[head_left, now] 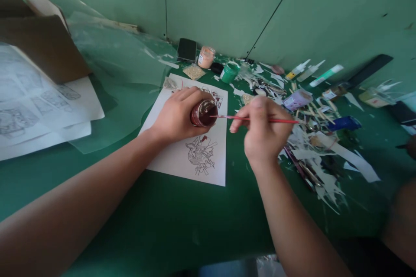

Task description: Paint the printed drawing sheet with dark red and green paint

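My left hand (183,112) is wrapped round a small jar of dark red paint (198,114), tilted so its mouth faces me and to the right. In my right hand (266,127) a thin red paintbrush (282,120) is pinched between thumb and fingers, lying nearly level. Its tip reaches the mouth of the jar; whether it touches the paint I cannot tell. Under the jar lies a white sheet (172,160) with a black line drawing (200,156). A few small patches of the drawing are dark red. My left hand covers part of the sheet.
An orange paint jar (206,57) and a green paint jar (229,72) stand behind the sheet. Paper scraps (325,173), tools and a purple jar (297,99) clutter the right. A cardboard box (42,39) and printed sheets (29,104) lie left. Another person's arm (403,216) shows at right.
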Motion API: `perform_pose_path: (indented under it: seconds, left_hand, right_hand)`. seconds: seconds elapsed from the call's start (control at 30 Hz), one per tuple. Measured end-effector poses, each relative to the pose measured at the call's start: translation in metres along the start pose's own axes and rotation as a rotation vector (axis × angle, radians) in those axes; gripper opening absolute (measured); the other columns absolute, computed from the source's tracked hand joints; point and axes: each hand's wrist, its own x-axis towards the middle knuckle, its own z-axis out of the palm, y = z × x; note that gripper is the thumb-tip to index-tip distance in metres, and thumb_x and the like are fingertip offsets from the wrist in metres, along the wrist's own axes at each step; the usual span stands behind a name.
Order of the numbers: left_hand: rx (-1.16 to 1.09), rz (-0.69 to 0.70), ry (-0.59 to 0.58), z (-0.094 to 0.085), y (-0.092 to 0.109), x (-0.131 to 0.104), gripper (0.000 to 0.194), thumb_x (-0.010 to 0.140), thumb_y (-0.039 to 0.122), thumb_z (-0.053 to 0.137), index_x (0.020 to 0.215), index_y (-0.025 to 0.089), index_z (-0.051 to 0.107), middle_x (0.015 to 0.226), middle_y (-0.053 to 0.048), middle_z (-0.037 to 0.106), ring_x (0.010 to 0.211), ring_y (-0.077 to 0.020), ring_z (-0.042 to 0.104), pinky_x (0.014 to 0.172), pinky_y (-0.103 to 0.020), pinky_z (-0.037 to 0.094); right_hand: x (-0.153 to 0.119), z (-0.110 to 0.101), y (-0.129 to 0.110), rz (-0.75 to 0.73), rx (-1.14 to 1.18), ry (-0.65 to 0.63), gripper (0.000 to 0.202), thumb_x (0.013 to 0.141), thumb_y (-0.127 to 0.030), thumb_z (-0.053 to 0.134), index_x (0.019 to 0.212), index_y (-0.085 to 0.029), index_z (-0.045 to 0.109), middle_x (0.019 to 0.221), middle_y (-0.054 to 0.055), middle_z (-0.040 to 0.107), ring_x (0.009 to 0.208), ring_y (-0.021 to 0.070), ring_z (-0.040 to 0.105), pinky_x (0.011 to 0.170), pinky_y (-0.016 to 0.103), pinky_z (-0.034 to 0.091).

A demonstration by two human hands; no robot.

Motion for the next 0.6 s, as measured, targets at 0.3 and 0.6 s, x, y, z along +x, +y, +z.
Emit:
perform_pose_path:
  seconds: [0.3,0.6]
  left_hand:
    - [-0.07,-0.057,0.07,0.002,-0.004,-0.001,0.041,0.071,0.032,0.073,0.107,0.02,0.058,0.104,-0.005,0.068,0.095,-0.0242,0.066,0.082,-0.036,0.053]
    - [-0.083,-0.222,0.248,0.006,-0.023,-0.002,0.044,0.076,0.037,0.076,0.11,0.021,0.053,0.106,-0.006,0.065,0.097,-0.0242,0.065,0.088,-0.04,0.055]
  right_hand:
    - [0.002,-0.005,0.017,0.048,-0.078,0.047,0.048,0.097,-0.045,0.048,0.054,-0.024,0.047,0.042,-0.005,0.046,0.037,0.0085,0.048,0.044,0.026,0.043]
    - [-0.004,0.001,0.041,0.152,-0.268,-0.194,0.051,0.092,-0.04,0.057,0.045,-0.022,0.045,0.035,-0.006,0.043,0.036,0.0071,0.042,0.042,0.024,0.034]
